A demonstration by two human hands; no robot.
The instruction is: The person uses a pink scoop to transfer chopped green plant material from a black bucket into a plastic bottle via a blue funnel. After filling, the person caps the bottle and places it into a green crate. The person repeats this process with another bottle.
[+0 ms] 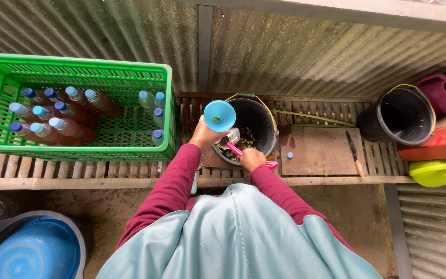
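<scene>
My left hand [205, 135] grips a bottle topped with a blue funnel [219, 115], held at the left rim of a black bucket [264, 124]. The bottle itself is mostly hidden under the funnel and hand. My right hand [252, 157] holds a pink ladle [238, 151] by its handle, the scoop end near the funnel's base over the bucket. Inside the bucket lies a dark liquid with greenish-yellow bits. Both arms wear maroon sleeves under a pale green apron.
A green crate [169, 103] with several blue-capped bottles sits left on the slatted bench. A wooden board [318, 151], a knife [353, 152] and a small blue cap [290, 155] lie right. Farther right: an empty black bucket [401, 116], coloured jugs. Blue basin [34, 250] on floor.
</scene>
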